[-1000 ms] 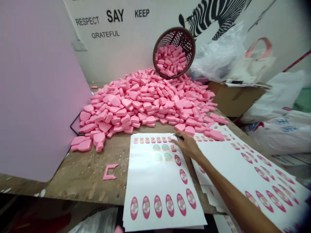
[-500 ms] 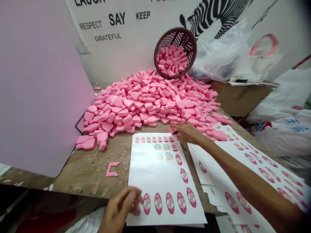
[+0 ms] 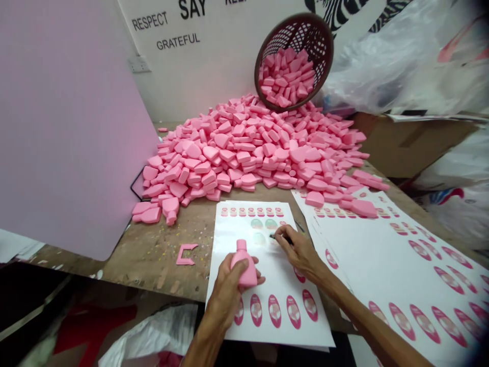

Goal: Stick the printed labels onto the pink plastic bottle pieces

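My left hand point(image 3: 228, 288) is closed round a pink bottle-shaped foam piece point(image 3: 244, 264), held upright over a white sticker sheet point(image 3: 267, 285) printed with pink oval labels. My right hand point(image 3: 300, 251) pinches a thin dark tool point(image 3: 275, 236), its tip touching the sheet near the pale peeled ovals point(image 3: 263, 224). A big heap of the same pink foam pieces point(image 3: 252, 150) covers the wooden table point(image 3: 153, 250) behind the sheet. A tipped brown basket point(image 3: 294, 61) spills more pieces onto the heap.
More sticker sheets point(image 3: 393, 255) are stacked on the right. A large pink board point(image 3: 64, 122) leans at the left. A pink foam offcut point(image 3: 186, 253) lies on the table. A cardboard box point(image 3: 412, 140) and plastic bags point(image 3: 389, 61) stand at the back right.
My left hand came up into view and now holds a pink foam piece over the sheet. My right hand drew back from the heap's edge to the sheet's upper part.
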A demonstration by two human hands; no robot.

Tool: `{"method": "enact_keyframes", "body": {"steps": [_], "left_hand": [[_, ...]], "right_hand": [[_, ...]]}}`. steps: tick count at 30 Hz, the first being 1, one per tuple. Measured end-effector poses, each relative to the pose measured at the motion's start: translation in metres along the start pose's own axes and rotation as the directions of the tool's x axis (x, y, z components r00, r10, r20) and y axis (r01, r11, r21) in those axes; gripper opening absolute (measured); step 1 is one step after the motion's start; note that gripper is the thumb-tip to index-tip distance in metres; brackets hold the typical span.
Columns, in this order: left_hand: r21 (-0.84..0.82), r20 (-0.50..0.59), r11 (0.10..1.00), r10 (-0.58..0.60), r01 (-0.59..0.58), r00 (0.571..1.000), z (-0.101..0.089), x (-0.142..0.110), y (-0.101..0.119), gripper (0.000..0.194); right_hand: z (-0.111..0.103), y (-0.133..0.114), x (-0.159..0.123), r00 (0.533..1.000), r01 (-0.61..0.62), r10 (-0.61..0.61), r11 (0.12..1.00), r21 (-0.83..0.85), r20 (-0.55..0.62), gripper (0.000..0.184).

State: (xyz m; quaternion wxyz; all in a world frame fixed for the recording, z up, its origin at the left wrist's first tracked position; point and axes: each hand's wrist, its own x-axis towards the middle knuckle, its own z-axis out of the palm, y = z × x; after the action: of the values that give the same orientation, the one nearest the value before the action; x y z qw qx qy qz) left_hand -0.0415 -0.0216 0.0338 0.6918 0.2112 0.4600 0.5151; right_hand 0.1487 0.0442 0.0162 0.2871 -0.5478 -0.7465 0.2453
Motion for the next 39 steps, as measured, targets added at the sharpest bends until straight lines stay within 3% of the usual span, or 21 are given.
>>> {"method": "enact_keyframes", "body": {"steps": [4, 8, 13, 18, 22, 25, 32, 39], "left_hand": [[0.145, 0.0, 0.98, 0.138, -0.136, 0.99, 0.008, 0.031, -0.003, 0.037], [0.197, -0.025, 0.963, 0.191, -0.183, 0.981, 0.009, 0.049, -0.016, 0.04], [0.269, 0.025, 0.942, 0.203, -0.202, 0.979, 0.006, 0.053, -0.02, 0.04], [0.303, 0.055, 0.93, 0.203, -0.21, 0.978, 0.004, 0.054, -0.021, 0.037], [0.323, 0.07, 0.921, 0.204, -0.216, 0.976, 0.003, 0.053, -0.021, 0.036], [0.333, 0.073, 0.918, 0.2, -0.213, 0.977, 0.004, 0.052, -0.02, 0.035], [0.33, 0.055, 0.927, 0.169, -0.177, 0.984, 0.003, 0.057, -0.021, 0.037], [0.294, 0.068, 0.937, 0.176, -0.188, 0.982, 0.001, 0.056, -0.022, 0.04]], "right_hand": [[0.022, 0.015, 0.02, 0.992, 0.061, -0.095, 0.945, -0.323, -0.089, 0.014], [0.031, 0.019, 0.019, 0.976, 0.098, -0.172, 0.897, -0.432, -0.135, 0.016], [0.034, 0.023, 0.017, 0.971, 0.122, -0.196, 0.897, -0.425, -0.134, 0.015], [0.031, 0.018, 0.018, 0.983, 0.142, -0.17, 0.946, -0.29, -0.074, 0.013], [0.033, 0.019, 0.019, 0.97, 0.104, -0.177, 0.921, -0.376, -0.166, 0.013], [0.035, 0.022, 0.021, 0.972, 0.109, -0.185, 0.901, -0.421, -0.143, 0.015], [0.032, 0.026, 0.024, 0.985, 0.1, -0.128, 0.971, -0.217, -0.12, 0.015], [0.037, 0.022, 0.02, 0.972, 0.074, -0.137, 0.949, -0.307, -0.188, 0.011]]}}
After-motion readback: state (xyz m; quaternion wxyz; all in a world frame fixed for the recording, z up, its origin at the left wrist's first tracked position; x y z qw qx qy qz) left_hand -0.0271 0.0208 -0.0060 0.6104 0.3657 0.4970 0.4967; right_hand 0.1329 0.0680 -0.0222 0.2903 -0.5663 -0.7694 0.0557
